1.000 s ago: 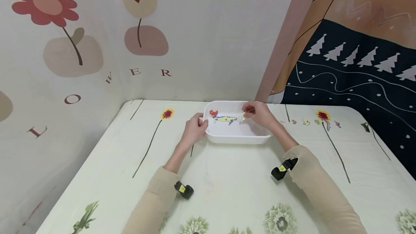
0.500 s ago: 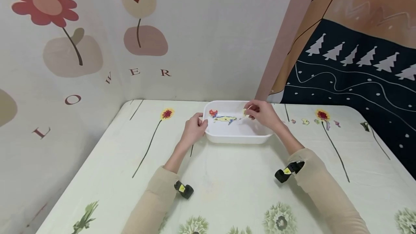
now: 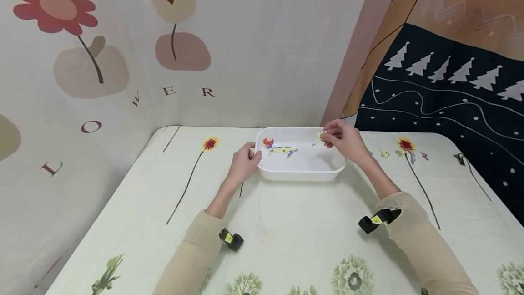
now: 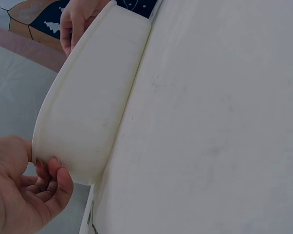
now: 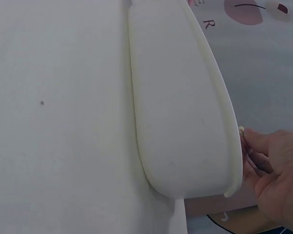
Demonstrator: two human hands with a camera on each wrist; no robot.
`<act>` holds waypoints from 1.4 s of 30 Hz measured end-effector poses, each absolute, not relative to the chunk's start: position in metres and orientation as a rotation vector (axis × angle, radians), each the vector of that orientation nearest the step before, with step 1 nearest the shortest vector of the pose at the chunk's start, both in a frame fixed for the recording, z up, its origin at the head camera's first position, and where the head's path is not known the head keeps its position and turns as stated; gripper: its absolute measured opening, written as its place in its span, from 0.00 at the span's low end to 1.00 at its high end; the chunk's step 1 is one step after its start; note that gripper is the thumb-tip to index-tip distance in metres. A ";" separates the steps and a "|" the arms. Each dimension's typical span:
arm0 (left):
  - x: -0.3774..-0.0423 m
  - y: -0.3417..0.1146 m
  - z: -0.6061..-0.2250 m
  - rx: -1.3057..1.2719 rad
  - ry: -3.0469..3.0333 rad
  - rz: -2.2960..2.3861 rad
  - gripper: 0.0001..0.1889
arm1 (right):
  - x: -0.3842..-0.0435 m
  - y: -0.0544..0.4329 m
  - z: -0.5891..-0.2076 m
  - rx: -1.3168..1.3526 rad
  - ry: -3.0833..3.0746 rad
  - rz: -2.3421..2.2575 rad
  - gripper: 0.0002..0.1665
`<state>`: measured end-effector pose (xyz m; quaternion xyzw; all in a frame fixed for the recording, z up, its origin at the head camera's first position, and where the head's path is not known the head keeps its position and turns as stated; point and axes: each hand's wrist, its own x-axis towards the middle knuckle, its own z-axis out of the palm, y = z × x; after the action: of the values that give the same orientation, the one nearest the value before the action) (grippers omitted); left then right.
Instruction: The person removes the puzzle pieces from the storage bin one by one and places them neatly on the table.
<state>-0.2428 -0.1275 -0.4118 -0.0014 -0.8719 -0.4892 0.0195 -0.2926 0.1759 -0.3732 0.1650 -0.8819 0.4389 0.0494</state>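
Observation:
A shallow white plastic tray (image 3: 300, 165) stands at the far side of the table. My left hand (image 3: 245, 160) grips its left rim, thumb and fingers on either side of the edge, as the left wrist view shows on the tray wall (image 4: 83, 107). Above the tray's right end, my right hand (image 3: 347, 142) pinches a small yellow-and-white piece (image 3: 319, 137); its exact kind is too small to tell. Inside the tray lie a red piece (image 3: 268, 142) and a long yellow piece with blue edges (image 3: 282, 150). The right wrist view mostly shows the tray's outer wall (image 5: 180, 97).
To the right of the tray, several small coloured pieces (image 3: 384, 153) lie on the flower-printed tablecloth (image 3: 294, 222). A pale curtain (image 3: 262, 49) with printed flowers hangs behind the table, and a dark printed cloth (image 3: 442, 90) hangs at the right.
My right hand has moved right and slightly up with the small yellow-and-white piece, away from the long yellow piece. The left hand and the tray have stayed in place.

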 end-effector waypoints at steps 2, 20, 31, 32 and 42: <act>-0.243 -0.127 -0.412 -0.001 -2.708 -1.515 0.23 | -0.291 0.181 -0.372 0.505 -2.660 1.347 0.11; -0.243 -0.128 -0.412 0.012 -2.708 -1.519 0.23 | -0.278 0.234 -0.368 0.353 -2.591 1.267 0.13; -0.244 -0.128 -0.413 -0.001 -2.705 -1.524 0.23 | -0.270 0.258 -0.376 0.234 -2.706 1.213 0.13; -0.244 -0.128 -0.413 -0.001 -2.705 -1.524 0.22 | -0.270 0.260 -0.376 0.223 -2.720 1.202 0.13; -0.243 -0.128 -0.412 0.000 -2.708 -1.524 0.22 | -0.267 0.272 -0.390 0.171 -2.898 1.230 0.15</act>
<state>-0.2433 -0.1278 -0.4118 -0.0002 -0.8713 -0.4905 0.0172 -0.2674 0.2724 -0.3903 0.0544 -0.9192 0.3900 -0.0057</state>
